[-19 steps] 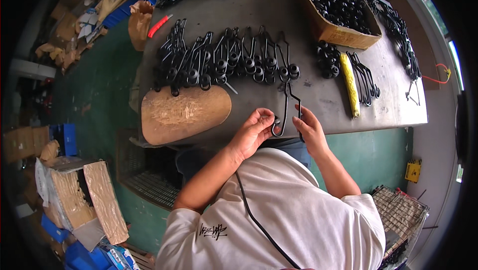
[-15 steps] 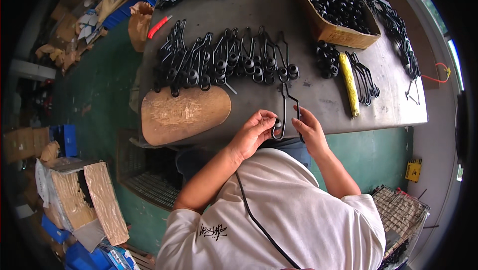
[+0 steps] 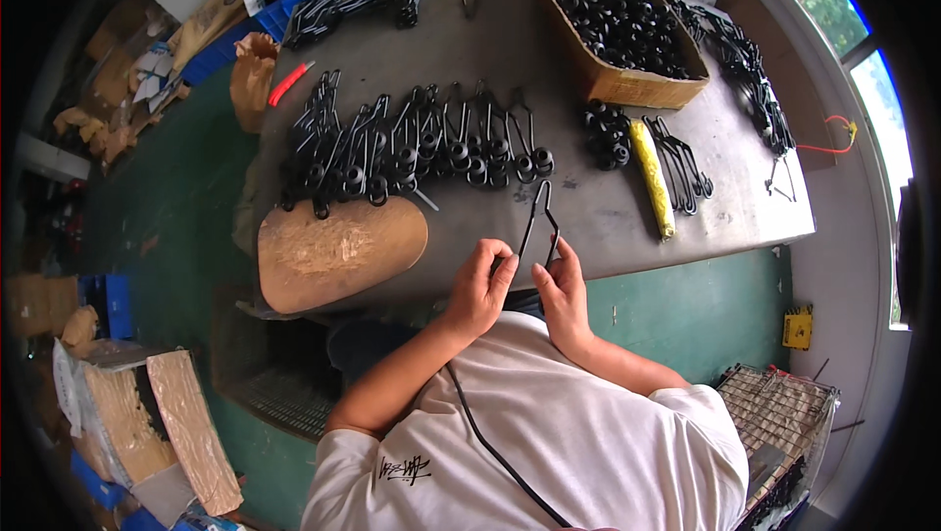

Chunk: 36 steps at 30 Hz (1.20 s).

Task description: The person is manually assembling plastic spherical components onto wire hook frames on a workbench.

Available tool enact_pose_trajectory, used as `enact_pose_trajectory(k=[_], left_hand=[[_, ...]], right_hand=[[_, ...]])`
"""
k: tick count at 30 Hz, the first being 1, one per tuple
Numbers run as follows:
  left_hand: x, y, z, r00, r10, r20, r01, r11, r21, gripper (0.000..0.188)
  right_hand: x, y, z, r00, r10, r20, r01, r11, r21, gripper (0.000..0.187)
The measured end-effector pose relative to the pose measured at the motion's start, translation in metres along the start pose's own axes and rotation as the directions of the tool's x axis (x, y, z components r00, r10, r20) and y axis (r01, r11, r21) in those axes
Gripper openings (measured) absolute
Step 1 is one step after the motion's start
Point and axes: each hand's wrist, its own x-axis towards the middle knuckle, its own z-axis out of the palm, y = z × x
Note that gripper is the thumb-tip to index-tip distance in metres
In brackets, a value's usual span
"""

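A black bent wire bracket (image 3: 530, 222), shaped like a narrow V, stands in front of me over the table's near edge with its bend pointing away. My left hand (image 3: 480, 288) is closed on its left leg, thumb and fingers pinching it low down. My right hand (image 3: 562, 298) pinches the right leg between thumb and fingers. Both lower ends are mostly hidden by my hands. Just beyond lies a row of similar brackets (image 3: 421, 144), many with round black beads on their near ends. A small heap of black beads (image 3: 607, 135) sits farther right.
An open cardboard box (image 3: 647, 92) full of black beads stands at the far right. Beside the small heap lie a yellow wrapped stick (image 3: 652, 178) and several bare brackets (image 3: 683, 167). A worn wooden board (image 3: 343, 249) covers the near left corner. A red-handled cutter (image 3: 288, 84) lies beyond.
The whole view has shifted, so the table appears lower and farther left. Both hands have drawn the bracket closer to me, and the bead on its left leg is now covered by my left hand.
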Motion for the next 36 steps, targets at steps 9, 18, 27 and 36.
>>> enact_pose_trajectory(k=[9,18,27,36], left_hand=[[-0.005,-0.038,-0.030,1.000,0.012,0.019,-0.014,0.994,0.106,0.023],[0.005,-0.063,-0.043,0.935,0.344,0.091,-0.340,0.790,0.509,0.026],[0.004,-0.039,-0.015,0.984,0.109,0.138,-0.175,0.666,0.725,0.077],[0.003,-0.028,-0.012,0.981,-0.186,-0.057,0.194,0.939,0.285,0.067]], right_hand=[[0.070,0.017,-0.034,0.898,-0.438,-0.037,0.322,0.713,-0.623,0.034],[0.194,-0.026,-0.130,0.843,-0.498,0.202,0.242,0.017,-0.970,0.048],[0.176,-0.006,-0.137,0.957,-0.186,-0.224,0.200,0.979,0.041,0.031],[0.060,0.005,-0.052,0.965,0.120,0.233,-0.227,0.825,0.518,0.028]])
